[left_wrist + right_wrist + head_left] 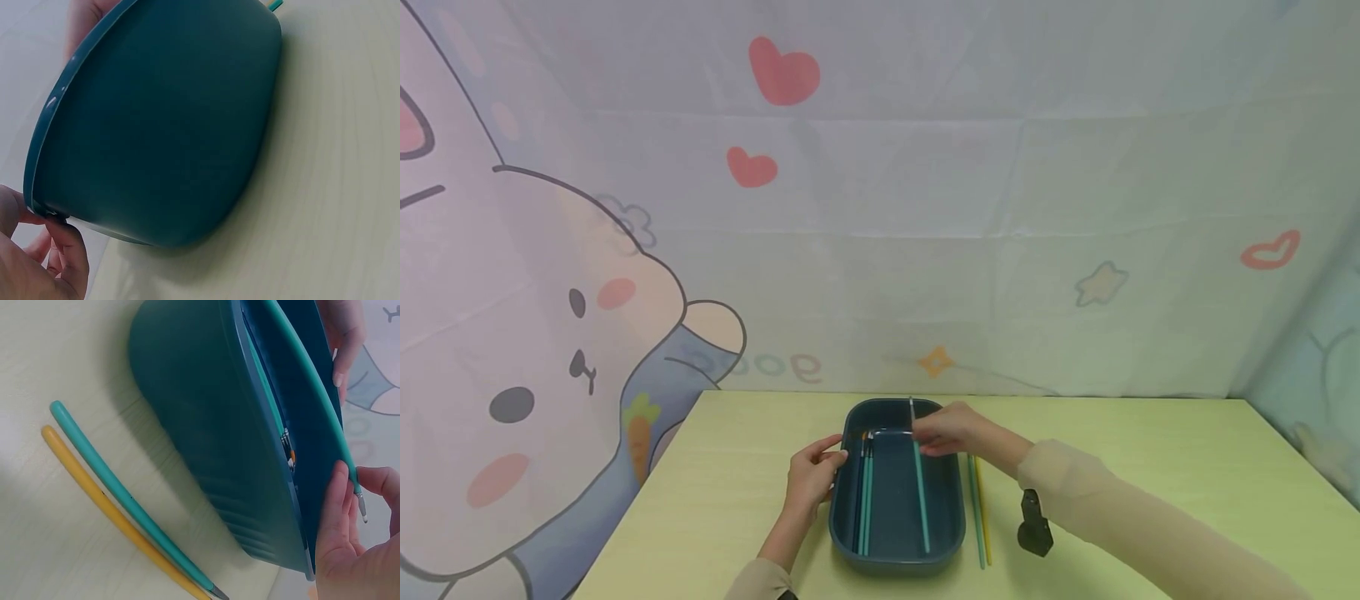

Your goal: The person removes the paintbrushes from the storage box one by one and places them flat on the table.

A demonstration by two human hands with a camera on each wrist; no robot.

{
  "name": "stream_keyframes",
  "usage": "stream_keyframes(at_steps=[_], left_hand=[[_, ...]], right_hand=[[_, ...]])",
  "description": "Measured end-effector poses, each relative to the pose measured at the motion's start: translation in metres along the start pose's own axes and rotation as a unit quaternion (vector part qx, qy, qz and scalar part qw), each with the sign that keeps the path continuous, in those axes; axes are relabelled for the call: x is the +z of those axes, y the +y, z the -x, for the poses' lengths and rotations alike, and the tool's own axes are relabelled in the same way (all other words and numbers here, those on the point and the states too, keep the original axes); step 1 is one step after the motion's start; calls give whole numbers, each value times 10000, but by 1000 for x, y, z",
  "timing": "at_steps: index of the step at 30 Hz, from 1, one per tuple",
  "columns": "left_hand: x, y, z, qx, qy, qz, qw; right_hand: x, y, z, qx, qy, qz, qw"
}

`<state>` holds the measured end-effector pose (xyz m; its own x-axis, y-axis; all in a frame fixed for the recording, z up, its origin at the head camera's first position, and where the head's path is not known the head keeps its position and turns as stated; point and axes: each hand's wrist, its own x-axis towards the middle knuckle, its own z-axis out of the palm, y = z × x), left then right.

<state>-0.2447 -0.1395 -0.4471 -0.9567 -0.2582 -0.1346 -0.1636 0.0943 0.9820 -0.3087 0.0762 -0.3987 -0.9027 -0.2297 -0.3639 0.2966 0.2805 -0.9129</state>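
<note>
Paintbrush with a slim teal handle and a silvery metal ferrule (921, 496) slants over the right side of a deep, dark teal, round-cornered plastic bin (897, 567), its bristle end at the far side and its handle end toward the near side; whether that near end touches the floor of the bin I cannot tell. Right hand (953, 427) pinches this brush close to the ferrule, between thumb and fingers; left hand (812, 477) grips the rim of the bin at its left side, toward the far end, with the thumb at the edge.

Along the left inside of the bin lie two teal-handled brushes (869, 500) and a dark-handled brush (858, 508), side by side, bristles toward the far end, one tip orange. Just right of the bin, outside it, a teal-handled brush (977, 517) and a yellow-handled brush (983, 517) lie close together on a pale yellow-green, wood-grained table (737, 467); a small black device (1035, 525) sits at the right cream sleeve (1120, 517); beyond the table hangs a pale cloth backdrop (887, 283) printed with hearts, a star and, at left, a large cartoon animal.
</note>
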Motion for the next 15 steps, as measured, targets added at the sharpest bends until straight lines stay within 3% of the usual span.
stream_keyframes(at_steps=[15], left_hand=[[-1, -1, -2, -23, 21, -22, 10000]], right_hand=[[-11, -4, 11, -92, -151, 43, 9998]])
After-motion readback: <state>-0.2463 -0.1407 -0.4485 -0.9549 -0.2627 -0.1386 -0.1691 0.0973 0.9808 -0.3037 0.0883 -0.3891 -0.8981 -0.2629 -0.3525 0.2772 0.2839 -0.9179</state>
